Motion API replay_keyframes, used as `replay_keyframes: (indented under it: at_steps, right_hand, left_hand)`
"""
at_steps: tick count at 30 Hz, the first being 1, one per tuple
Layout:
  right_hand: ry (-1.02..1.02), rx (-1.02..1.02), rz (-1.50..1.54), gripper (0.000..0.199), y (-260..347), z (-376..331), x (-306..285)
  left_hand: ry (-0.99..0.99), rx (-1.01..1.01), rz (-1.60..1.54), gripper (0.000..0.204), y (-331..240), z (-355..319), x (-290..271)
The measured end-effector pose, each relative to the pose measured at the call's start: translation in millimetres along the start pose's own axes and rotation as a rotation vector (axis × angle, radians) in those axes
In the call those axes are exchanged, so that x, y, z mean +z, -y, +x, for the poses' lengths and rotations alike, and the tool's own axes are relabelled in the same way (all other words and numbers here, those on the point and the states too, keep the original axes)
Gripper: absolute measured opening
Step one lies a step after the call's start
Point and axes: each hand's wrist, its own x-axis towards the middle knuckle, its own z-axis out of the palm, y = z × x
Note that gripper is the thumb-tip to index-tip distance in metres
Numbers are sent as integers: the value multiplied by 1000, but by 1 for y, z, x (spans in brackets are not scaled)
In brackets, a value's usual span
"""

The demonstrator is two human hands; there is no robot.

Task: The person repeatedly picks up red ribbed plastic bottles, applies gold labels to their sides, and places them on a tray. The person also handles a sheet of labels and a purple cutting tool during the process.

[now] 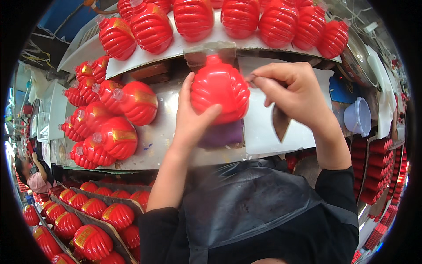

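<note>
A red ribbed plastic bottle [217, 90] lies in front of me, its neck pointing away against a worn block [206, 55]. Its upper face shows a smooth panel with no gold label. My left hand [198, 103] grips the bottle's left side, thumb across the near end. Beside its right edge, my right hand [292, 90] is closed round a small knife, whose pointed dark blade [280, 123] sticks out below the palm. Thumb and forefinger pinch together near the bottle; anything between them is too blurred to make out. Under the bottle's near end is a purple cloth [223, 134].
Red bottles [193, 20] line a raised white shelf at the back. Gold-labelled bottles [118, 136] lie grouped at left. A white sheet [268, 132] covers the table at right, near a pale blue bucket [357, 116]. Crates of bottles [94, 242] stand lower left; another person [38, 178] is far left.
</note>
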Motion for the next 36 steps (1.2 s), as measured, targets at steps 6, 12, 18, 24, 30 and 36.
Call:
replay_keyframes:
  at_steps: [6, 12, 18, 24, 30, 36]
  right_hand:
    - [64, -658, -997, 27, 8, 8, 50]
    - [-22, -698, -1104, 33, -8, -6, 70]
    - [45, -693, -1134, 27, -1, -30, 71]
    - [-145, -295, -681, 37, -16, 5, 48]
    - [-157, -240, -500, 38, -35, 31, 57]
    - [-82, -207, -449, 45, -40, 36, 50]
  left_hand:
    - [17, 23, 41, 79, -8, 22, -11]
    - [-27, 156, 466, 62, -19, 47, 0]
    - [-44, 182, 456, 59, -17, 46, -1]
    - [21, 557, 831, 62, -20, 30, -11]
    - [126, 456, 907, 68, -22, 32, -8]
    - [159, 401, 829, 76, -17, 35, -10]
